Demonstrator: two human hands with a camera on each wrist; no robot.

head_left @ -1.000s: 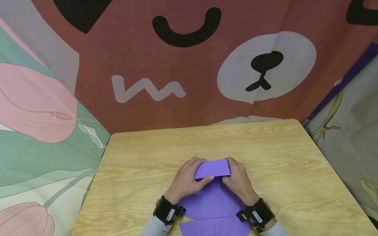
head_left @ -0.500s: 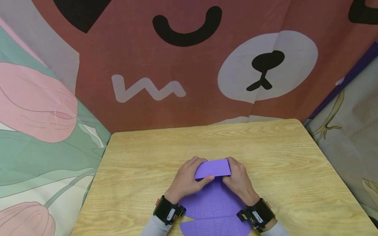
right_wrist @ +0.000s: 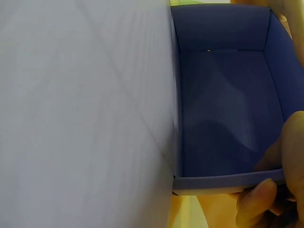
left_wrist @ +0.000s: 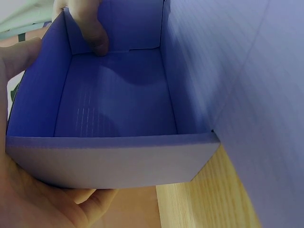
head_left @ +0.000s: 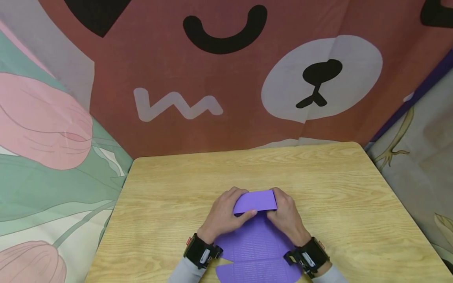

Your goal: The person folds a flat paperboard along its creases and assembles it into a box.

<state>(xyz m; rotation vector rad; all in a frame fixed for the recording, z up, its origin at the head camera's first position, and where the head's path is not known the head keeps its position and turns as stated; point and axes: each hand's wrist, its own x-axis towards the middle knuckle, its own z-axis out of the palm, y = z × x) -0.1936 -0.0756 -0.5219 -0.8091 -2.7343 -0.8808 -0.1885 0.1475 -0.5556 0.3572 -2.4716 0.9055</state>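
Observation:
A purple cardboard box (head_left: pixel 255 201) stands between my hands in the head view, its long lid flap (head_left: pixel 260 241) folded out toward me. At its left end, my left hand (head_left: pixel 222 214) grips the box, thumb along the near edge. The left wrist view shows the hollow inside of the box (left_wrist: pixel 116 95), with the left fingers (left_wrist: pixel 95 204) beneath the end wall. My right hand (head_left: pixel 287 217) holds the right end. In the right wrist view, the right thumb (right_wrist: pixel 292 142) reaches over the wall to the inside while the fingers (right_wrist: pixel 256 202) stay outside.
The box is over a wooden table (head_left: pixel 170 188). A brown cloth with a printed bear face (head_left: pixel 212 137) hangs behind it. Floral cloths hang at the left (head_left: pixel 46 188) and right (head_left: pixel 417 157). Each wrist wears a black strapped camera.
Both hands and the box keep the same place. Only the head view has shifted very slightly.

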